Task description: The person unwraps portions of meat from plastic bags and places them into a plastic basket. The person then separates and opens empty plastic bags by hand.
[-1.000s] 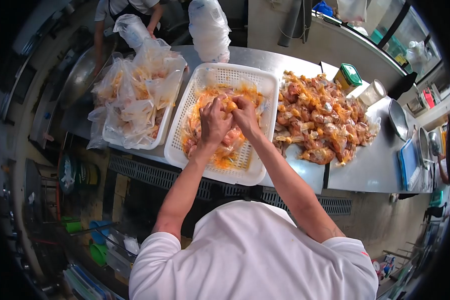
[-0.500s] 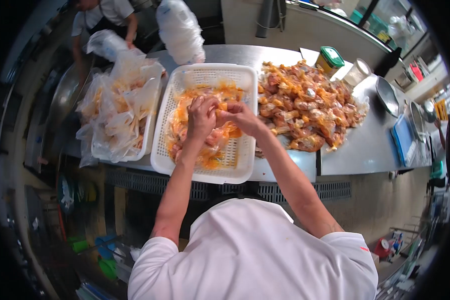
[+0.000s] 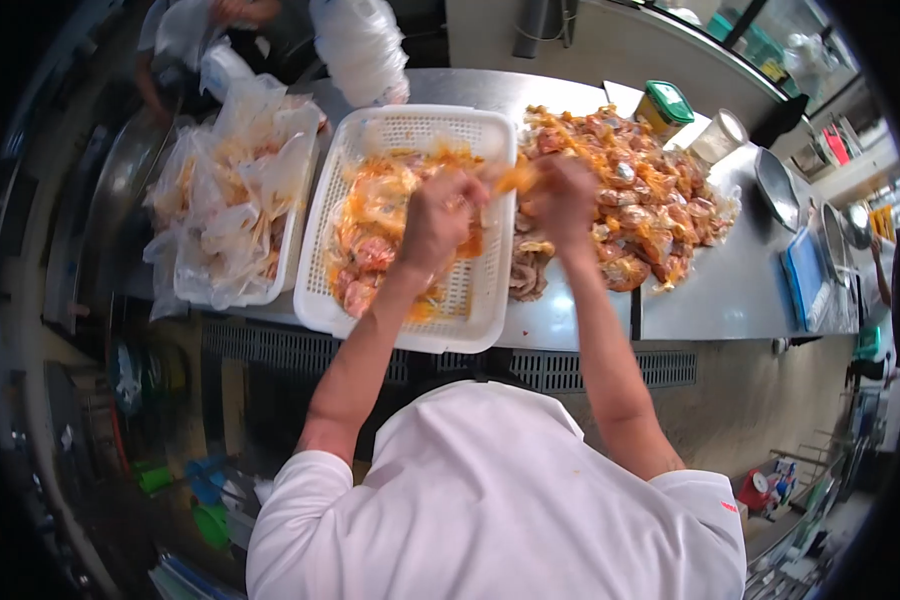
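Observation:
A white perforated plastic basket (image 3: pixel 315 262) stands in front of me, with raw meat pieces (image 3: pixel 373 252) in orange sauce and plastic film inside. Over its right part, my left hand (image 3: pixel 438 222) is closed, fingers pinched at one end of an orange-stained plastic bag (image 3: pixel 513 178). My right hand (image 3: pixel 564 200), blurred by motion, is closed at the bag's other end, beyond the basket's right rim. The bag is stretched between the two hands. Close by my right hand lies a large pile of meat portions in orange-stained plastic (image 3: pixel 635 205).
Left of the basket is a white tub (image 3: pixel 288 262) heaped with clear plastic bags (image 3: pixel 232 200). A tall stack wrapped in plastic (image 3: pixel 362 50) stands behind. At the right are a green-lidded container (image 3: pixel 667 103), a black tray (image 3: pixel 776 190) and a blue board (image 3: pixel 804 272). Another person's arm (image 3: pixel 245 10) shows at upper left.
My hands have moved apart, the right one swinging out past the basket's right rim. The orange-stained plastic now stretches between them. The other person at upper left has shifted.

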The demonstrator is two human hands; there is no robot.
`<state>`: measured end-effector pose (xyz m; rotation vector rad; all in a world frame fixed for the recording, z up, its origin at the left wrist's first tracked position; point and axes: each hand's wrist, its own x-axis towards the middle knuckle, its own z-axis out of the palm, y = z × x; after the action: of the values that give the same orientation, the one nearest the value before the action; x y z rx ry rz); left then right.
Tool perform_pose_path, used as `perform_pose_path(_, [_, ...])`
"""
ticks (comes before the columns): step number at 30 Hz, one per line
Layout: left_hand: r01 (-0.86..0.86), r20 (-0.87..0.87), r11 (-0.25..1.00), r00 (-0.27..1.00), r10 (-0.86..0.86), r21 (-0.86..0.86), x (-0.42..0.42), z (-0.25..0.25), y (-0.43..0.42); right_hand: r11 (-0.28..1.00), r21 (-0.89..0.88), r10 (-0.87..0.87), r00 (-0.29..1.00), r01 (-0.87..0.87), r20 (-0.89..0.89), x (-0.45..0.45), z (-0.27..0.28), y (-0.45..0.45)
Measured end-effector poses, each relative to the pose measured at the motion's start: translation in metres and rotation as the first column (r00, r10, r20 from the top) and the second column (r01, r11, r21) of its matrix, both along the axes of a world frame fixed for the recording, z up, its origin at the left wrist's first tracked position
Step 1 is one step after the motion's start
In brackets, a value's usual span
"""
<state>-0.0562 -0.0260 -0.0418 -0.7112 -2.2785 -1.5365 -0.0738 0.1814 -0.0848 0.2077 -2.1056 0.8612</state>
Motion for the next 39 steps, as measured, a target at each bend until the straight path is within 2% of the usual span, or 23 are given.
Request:
perform_pose_path(1, [-0.041,0.112,0.996,0.993,0.032,0.077,-0.010,0.006,-0.017,0.996,0.045,-0.076,0.987,0.083,-0.139,-0.001,0.022,0.021])
perform_pose_path(2, [-0.097,0.035,0.993,0.995,0.095,0.063,-0.025,0.008,-0.038,0.985,-0.097,-0.153,0.985,0.146,-0.074,-0.010,0.021,0.054])
perform_pose_path(3, [-0.205,0.048,0.978,0.978,0.203,0.036,-0.030,0.017,-0.056,0.940,-0.026,-0.340,0.921,0.341,-0.188,-0.012,0.035,0.072])
perform_pose_path(6, [-0.315,0.058,0.937,0.943,0.327,-0.153,-0.043,0.006,-0.116,0.867,0.177,-0.411,0.870,0.465,-0.273,-0.022,0.014,0.140])
perform_pose_path(7, [-0.322,0.057,0.934,0.941,0.334,-0.155,-0.045,-0.007,-0.129,0.836,0.279,-0.481,0.876,0.473,-0.043,-0.020,-0.006,0.147])
perform_pose_path(10, [-0.196,0.162,0.918,0.951,0.264,-0.344,-0.050,-0.058,-0.149,0.786,0.483,-0.577,0.737,0.386,0.351,-0.029,-0.076,0.197])
perform_pose_path(11, [-0.176,0.083,0.855,0.966,0.246,-0.488,-0.056,-0.074,-0.149,0.766,0.569,-0.607,0.624,0.298,0.491,-0.041,-0.083,0.206])
perform_pose_path(12, [-0.158,0.016,0.766,0.976,0.215,-0.624,-0.058,-0.091,-0.149,0.770,0.567,-0.601,0.634,0.294,0.487,-0.045,-0.065,0.193])
perform_pose_path(14, [-0.213,-0.036,0.677,0.964,0.265,-0.704,-0.060,-0.134,-0.141,0.924,0.240,-0.380,0.640,0.299,0.667,-0.037,-0.009,0.136])
perform_pose_path(15, [-0.239,-0.065,0.630,0.956,0.286,-0.739,-0.063,-0.134,-0.140,0.946,0.223,-0.316,0.819,0.234,0.479,-0.034,-0.008,0.110])
perform_pose_path(16, [-0.264,-0.095,0.579,0.947,0.306,-0.771,-0.067,-0.134,-0.139,0.988,0.055,-0.149,0.769,0.147,0.622,-0.021,0.020,0.062])
perform_pose_path(17, [-0.095,0.109,0.664,0.960,0.259,-0.742,-0.079,-0.116,-0.139,0.988,-0.128,0.035,0.694,0.083,0.719,-0.012,0.051,0.025])
perform_pose_path(18, [0.076,0.308,0.734,0.933,0.187,-0.675,-0.087,-0.096,-0.138,0.964,-0.219,0.251,0.790,-0.151,0.559,-0.026,0.013,0.018])
perform_pose_path(19, [0.101,0.435,0.852,0.887,0.157,-0.514,-0.086,-0.076,-0.139,0.941,-0.150,0.326,0.700,-0.302,0.635,-0.019,0.035,-0.009])
perform_pose_path(20, [0.106,0.433,0.849,0.889,0.152,-0.517,-0.085,-0.050,-0.134,0.860,-0.332,0.508,0.596,-0.386,0.622,-0.016,0.042,-0.033])
perform_pose_path(22, [0.078,0.262,0.813,0.961,0.094,-0.577,-0.077,0.002,-0.125,0.782,-0.253,0.616,0.649,-0.569,0.446,-0.011,0.051,-0.081])
perform_pose_path(25, [0.089,0.141,0.875,0.990,-0.024,-0.475,-0.060,0.046,-0.112,0.752,-0.167,0.658,0.738,-0.637,0.149,-0.024,0.039,-0.134])
perform_pose_path(26, [0.086,0.137,0.875,0.990,-0.023,-0.477,-0.055,0.053,-0.113,0.751,-0.165,0.659,0.738,-0.639,0.146,-0.031,0.035,-0.135])
perform_pose_path(28, [0.013,0.015,0.888,1.000,-0.007,-0.459,-0.044,0.058,-0.118,0.736,-0.076,0.577,0.565,-0.673,0.590,-0.036,0.037,-0.134])
perform_pose_path(29, [0.006,0.012,0.888,1.000,0.000,-0.459,-0.043,0.054,-0.128,0.713,-0.070,0.580,0.532,-0.697,0.617,-0.035,0.037,-0.127])
perform_pose_path(32, [-0.084,-0.006,0.928,0.996,0.088,-0.364,-0.043,0.039,-0.162,0.790,-0.136,0.587,0.673,-0.598,0.450,-0.032,0.033,-0.114])
perform_pose_path(36, [-0.088,0.069,0.939,0.991,0.117,-0.333,-0.038,0.035,-0.143,0.791,-0.189,0.601,0.683,-0.581,0.416,-0.032,0.071,-0.114])
perform_pose_path(39, [-0.171,-0.267,0.937,0.960,0.088,-0.304,-0.047,-0.033,-0.125,0.799,-0.344,0.602,0.656,-0.493,0.455,-0.032,0.080,-0.118])
